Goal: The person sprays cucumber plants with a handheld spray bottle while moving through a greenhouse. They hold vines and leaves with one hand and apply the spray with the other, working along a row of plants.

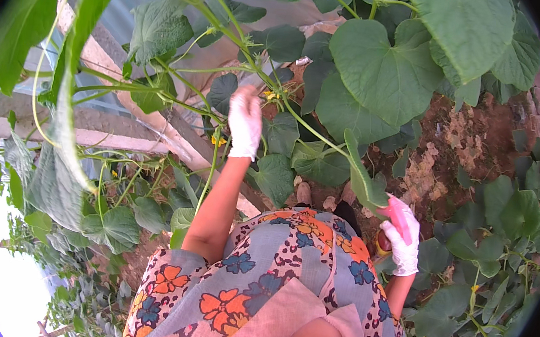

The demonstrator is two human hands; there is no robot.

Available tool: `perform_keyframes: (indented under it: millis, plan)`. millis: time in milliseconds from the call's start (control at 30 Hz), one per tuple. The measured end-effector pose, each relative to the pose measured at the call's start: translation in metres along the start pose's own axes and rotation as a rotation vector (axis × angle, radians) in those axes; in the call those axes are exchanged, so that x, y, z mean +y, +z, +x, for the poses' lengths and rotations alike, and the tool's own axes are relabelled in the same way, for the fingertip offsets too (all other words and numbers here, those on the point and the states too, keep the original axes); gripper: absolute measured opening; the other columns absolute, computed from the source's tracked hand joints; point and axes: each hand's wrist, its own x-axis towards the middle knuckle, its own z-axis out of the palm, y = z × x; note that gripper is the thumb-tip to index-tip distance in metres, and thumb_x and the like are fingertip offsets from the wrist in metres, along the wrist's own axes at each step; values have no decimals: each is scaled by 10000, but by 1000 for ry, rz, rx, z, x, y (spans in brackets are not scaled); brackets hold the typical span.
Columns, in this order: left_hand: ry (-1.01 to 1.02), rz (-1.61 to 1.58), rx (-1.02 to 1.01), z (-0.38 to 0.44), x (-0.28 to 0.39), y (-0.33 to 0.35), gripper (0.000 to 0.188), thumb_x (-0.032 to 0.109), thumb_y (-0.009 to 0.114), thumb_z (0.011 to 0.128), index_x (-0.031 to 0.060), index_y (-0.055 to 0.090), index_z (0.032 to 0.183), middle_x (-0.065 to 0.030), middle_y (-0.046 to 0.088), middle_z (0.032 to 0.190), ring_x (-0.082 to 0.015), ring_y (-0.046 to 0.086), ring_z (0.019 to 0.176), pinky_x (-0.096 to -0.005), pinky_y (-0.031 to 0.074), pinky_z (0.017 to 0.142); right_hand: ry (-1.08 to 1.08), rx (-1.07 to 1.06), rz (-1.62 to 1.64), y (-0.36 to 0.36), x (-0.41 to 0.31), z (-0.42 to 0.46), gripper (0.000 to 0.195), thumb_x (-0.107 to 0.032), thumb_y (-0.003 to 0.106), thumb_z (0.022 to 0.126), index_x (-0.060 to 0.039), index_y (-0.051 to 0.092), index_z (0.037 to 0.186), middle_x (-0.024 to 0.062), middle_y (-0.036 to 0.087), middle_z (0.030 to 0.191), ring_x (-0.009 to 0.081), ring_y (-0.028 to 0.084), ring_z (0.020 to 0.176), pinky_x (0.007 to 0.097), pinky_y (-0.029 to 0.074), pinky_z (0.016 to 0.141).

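My left hand (245, 121), in a white glove, is raised beside a cucumber vine stem (269, 80); its fingers are blurred, and I cannot tell whether they grip anything. Yellow blossoms (272, 94) show close to its fingertips. Lower right, my right hand (402, 236), gloved too, is closed around a pink-handled tool (399, 219) whose working end is hidden. A large leaf (365, 178) reaches down to the tool's upper end. Below that hand, a partly hidden red and yellow object (382, 244) shows; I cannot tell what it is.
Broad leaves (384, 72) hang at the upper right, and others (67, 147) are near at the left. A concrete beam (113, 65) slants behind the vines, with plastic sheeting (114, 4) beyond. Soil (455, 138) and low plants (453, 306) lie to the right.
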Motion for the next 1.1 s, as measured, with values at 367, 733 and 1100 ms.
perform_keyframes:
  millis: [367, 733, 1100]
  plan:
    - [223, 733, -209, 111, 40, -37, 342, 219, 702, 781, 97, 664, 1098, -183, 620, 1034, -359, 621, 972, -449, 494, 820, -371, -236, -45, -9, -14, 38, 206, -28, 629, 733, 28, 604, 929, 214, 649, 1098, 355, 642, 969, 383, 512, 831]
    - [79, 896, -34, 90, 32, -21, 254, 224, 645, 809, 44, 568, 972, -190, 623, 863, -378, 652, 760, -478, 529, 647, -384, -415, -40, -40, -19, 70, 284, -75, 652, 744, 23, 623, 1010, 229, 628, 1152, 368, 624, 1056, 394, 498, 903]
    - [110, 539, 408, 83, 81, -19, 194, 198, 577, 885, 17, 597, 817, -187, 621, 883, -325, 601, 699, -402, 483, 663, -435, -441, -153, -49, -34, 97, 350, -59, 619, 746, -64, 688, 1090, 167, 663, 1124, 323, 622, 1097, 368, 508, 916]
